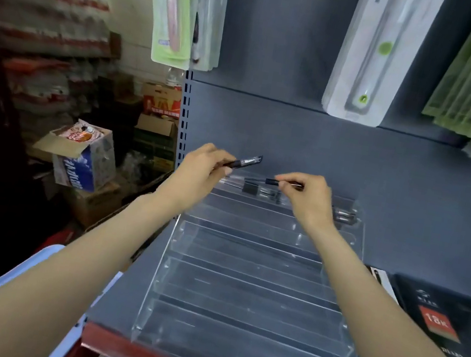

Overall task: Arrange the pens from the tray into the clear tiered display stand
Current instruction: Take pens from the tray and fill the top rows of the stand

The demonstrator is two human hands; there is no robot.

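Shop: grey metal retail shelving (355, 168), blister-packed goods hanging on green-and-white cards (183, 5), stacked cardboard stock cartons (86, 161) beside aisle.

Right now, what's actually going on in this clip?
A person is stocking a clear tiered display stand on a grey shelf. The left hand grips one dark pen, and the right hand pinches another pen, both held over the stand's top tier. A few pens already lie on that tier; the lower tiers look empty.
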